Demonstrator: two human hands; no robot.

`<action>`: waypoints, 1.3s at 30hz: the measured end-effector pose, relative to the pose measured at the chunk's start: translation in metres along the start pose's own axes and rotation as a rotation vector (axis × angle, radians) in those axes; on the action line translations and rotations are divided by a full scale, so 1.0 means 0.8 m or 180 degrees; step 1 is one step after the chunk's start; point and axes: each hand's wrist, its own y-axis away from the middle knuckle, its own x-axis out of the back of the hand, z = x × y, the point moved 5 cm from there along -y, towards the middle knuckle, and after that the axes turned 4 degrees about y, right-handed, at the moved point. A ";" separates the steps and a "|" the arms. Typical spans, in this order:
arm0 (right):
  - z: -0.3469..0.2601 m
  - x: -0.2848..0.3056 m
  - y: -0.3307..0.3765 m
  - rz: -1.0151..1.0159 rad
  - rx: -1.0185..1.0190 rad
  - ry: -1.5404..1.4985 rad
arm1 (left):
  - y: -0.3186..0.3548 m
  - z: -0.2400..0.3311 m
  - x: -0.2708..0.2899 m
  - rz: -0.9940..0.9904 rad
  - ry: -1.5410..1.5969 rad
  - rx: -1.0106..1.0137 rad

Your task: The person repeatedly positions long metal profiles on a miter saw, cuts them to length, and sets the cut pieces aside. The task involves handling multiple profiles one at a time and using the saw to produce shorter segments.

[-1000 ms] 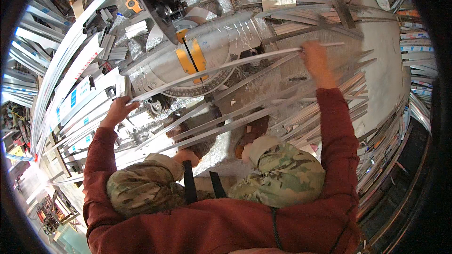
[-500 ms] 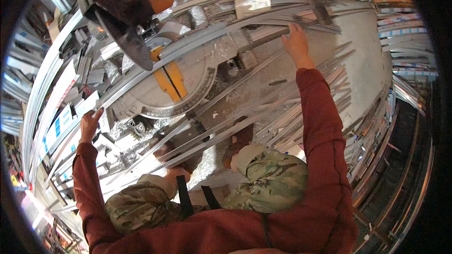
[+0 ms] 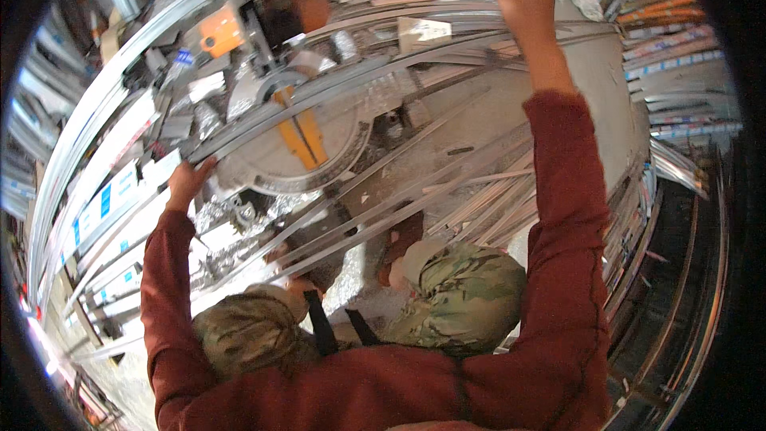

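Note:
A long grey metal profile (image 3: 343,84) lies slantwise across the round table of a miter saw (image 3: 343,148), behind the front part of its yellow insert (image 3: 302,142). My left hand (image 3: 188,182) is closed at the profile's left end, thumb against it. My right hand (image 3: 528,0) is raised at the top edge, beyond the profile's right part. Its fingers are stretched and partly cut off, with nothing seen in them. The saw's dark and orange head (image 3: 291,12) stands above the far side of the table.
Thin metal strips (image 3: 383,219) cross in front of the saw, over my camouflage-clad knees (image 3: 467,295). Offcuts (image 3: 179,124) crowd the left back. Bundled long profiles (image 3: 678,64) stand at the right. A pale card (image 3: 424,32) lies behind the saw.
My right hand has left the profile's right part and moved up and away. The left hand has come right, onto the profile's end. The saw head has moved up from the table.

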 end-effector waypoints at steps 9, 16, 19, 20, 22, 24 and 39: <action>-0.266 0.012 -0.043 -0.2126 0.0115 -0.0059 | 0.005 0.025 0.003 -0.0087 0.0062 -0.0022; -0.246 0.002 0.115 -0.2316 0.1449 -0.0332 | 0.013 0.031 0.009 -0.0138 0.0151 0.0019; -0.238 -0.006 0.164 -0.2447 0.1425 -0.0551 | 0.010 0.035 0.006 -0.0147 0.0174 0.0074; -0.239 -0.005 0.177 -0.2475 0.1344 -0.0557 | 0.011 0.035 0.007 -0.0172 0.0174 0.0097; -0.242 0.001 0.187 -0.2348 0.1182 -0.0478 | 0.012 0.039 0.010 -0.0167 0.0182 0.0133; -0.241 0.002 0.190 -0.2286 0.1130 -0.0497 | 0.016 0.037 0.010 0.0004 0.0221 0.0150; -0.231 -0.009 0.221 -0.2476 0.1145 -0.0229 | 0.000 0.023 -0.005 -0.0013 -0.0014 -0.0002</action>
